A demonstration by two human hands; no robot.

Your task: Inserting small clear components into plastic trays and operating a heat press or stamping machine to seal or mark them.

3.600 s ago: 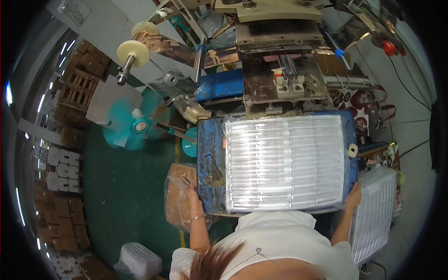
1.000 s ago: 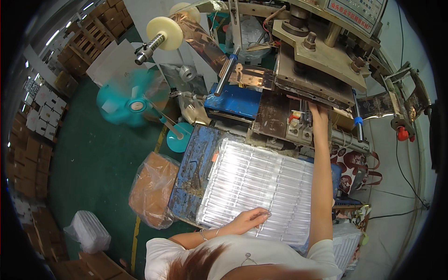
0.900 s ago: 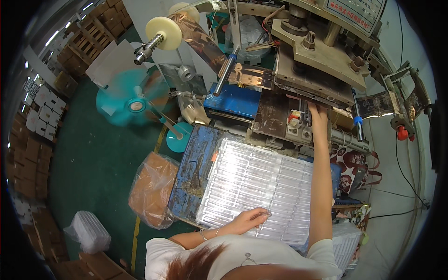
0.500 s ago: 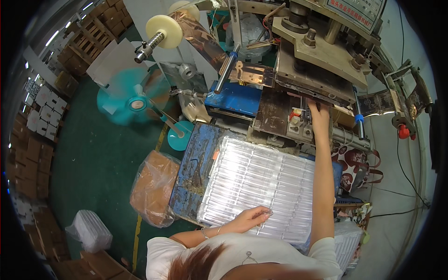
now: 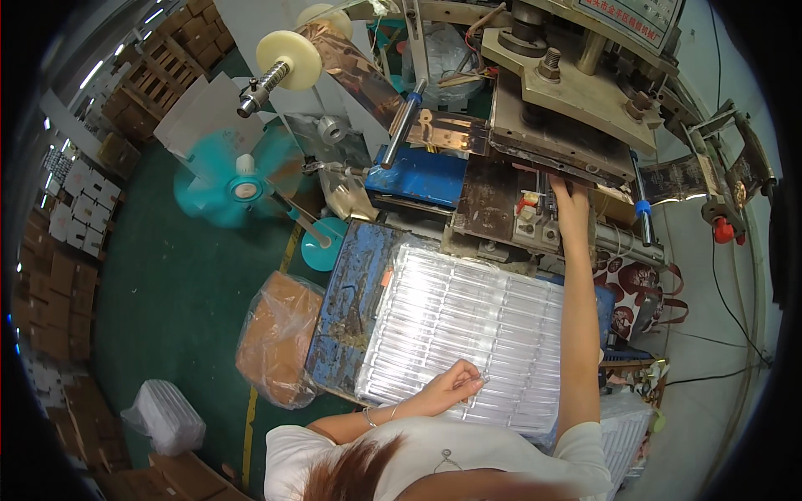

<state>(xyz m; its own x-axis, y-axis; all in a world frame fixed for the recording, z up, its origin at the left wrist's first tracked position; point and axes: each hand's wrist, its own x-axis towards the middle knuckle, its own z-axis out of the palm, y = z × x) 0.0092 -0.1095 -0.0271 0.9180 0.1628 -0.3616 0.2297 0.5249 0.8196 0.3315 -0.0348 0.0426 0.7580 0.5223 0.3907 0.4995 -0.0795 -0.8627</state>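
Note:
A clear ribbed plastic tray (image 5: 459, 334), with rows of long narrow compartments, lies in front of me on a worn blue machine table (image 5: 347, 317). Over its near part, my left hand (image 5: 451, 391) is closed in a pinch; a small clear bit shows at the fingertips, too little to name. My right arm stretches forward to the hot stamping press (image 5: 568, 142). There my right hand (image 5: 571, 204) reaches in below the raised head plate, beside a small metal fixture (image 5: 530, 219) on the dark bed. Its fingertips are hidden by the plate.
A roll of copper-coloured foil (image 5: 347, 71) feeds the press from the left, and used foil (image 5: 677, 179) leaves on the right. A teal fan (image 5: 242, 188) spins at the left. A bagged brown carton (image 5: 280, 342) stands beside the table; a patterned bag (image 5: 639, 296) hangs at the right.
My left hand has risen slightly over the tray, its fingers still pinched. My right hand stays at the press. The whole view has shifted a little.

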